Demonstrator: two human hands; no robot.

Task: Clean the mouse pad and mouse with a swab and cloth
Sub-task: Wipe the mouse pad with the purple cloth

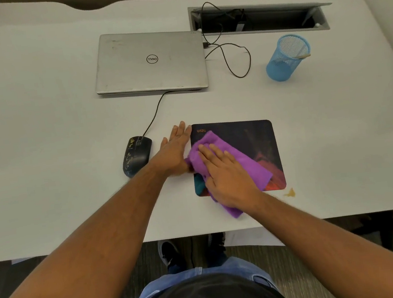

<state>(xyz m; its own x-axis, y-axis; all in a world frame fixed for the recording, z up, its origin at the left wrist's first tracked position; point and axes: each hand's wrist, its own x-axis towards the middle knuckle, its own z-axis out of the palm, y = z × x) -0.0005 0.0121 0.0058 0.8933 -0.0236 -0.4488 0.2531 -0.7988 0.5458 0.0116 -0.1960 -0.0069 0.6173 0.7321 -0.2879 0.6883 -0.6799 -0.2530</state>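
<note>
Right hand [228, 177] pressing purple cloth [249, 164] flat-fingered onto mouse pad [263, 140]; left hand [174, 149] lying open, fingers straight, bracing pad's left edge; mouse [137, 155] sitting left.

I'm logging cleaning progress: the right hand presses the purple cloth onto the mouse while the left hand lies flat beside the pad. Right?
Not quite. In the head view the right hand presses the purple cloth onto the mouse pad, not the mouse, which sits untouched farther left. The left hand does lie flat beside the pad.
</note>
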